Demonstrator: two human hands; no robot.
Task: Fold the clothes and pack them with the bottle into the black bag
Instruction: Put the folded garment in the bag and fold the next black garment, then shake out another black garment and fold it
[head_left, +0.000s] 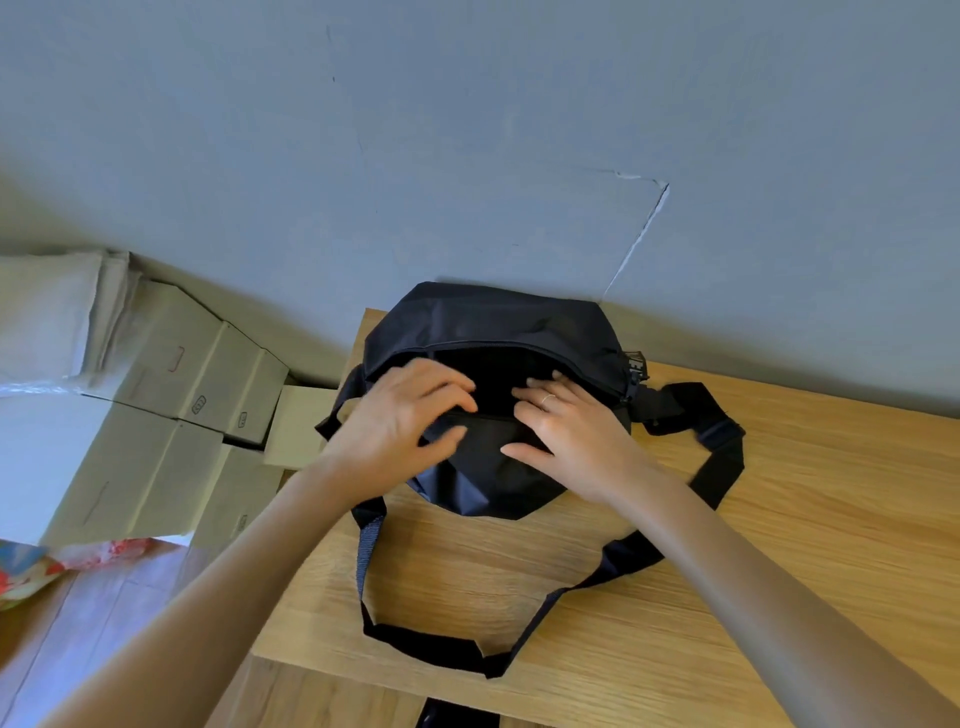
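The wooden bench (779, 519) carries the black bag (493, 322) at its far edge, unzipped. Left hand (400, 415) curls round the near lip; right hand (566, 426) lies flat, fingers straight, on it.

Grey wall (467, 130) behind light wooden table (779, 519); cardboard boxes (171, 395) stacked left on wood-plank floor (78, 623)

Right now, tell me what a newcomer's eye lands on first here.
The black bag sits against the wall at the far edge of the wooden table, its zipper open. The left hand and right hand work at its near rim. Cardboard boxes are stacked on the floor, left.
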